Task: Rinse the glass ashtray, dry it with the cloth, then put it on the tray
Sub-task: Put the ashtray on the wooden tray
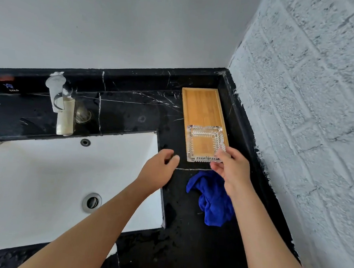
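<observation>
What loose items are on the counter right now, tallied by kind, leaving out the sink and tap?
Glass ashtray: 1, over the near end of the tray, with the right hand at its near right corner
Wooden tray: 1
Blue cloth: 1, crumpled on the black counter
Total: 3

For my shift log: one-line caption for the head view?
Right hand holds glass ashtray over wooden tray; left hand empty; blue cloth on counter.
</observation>
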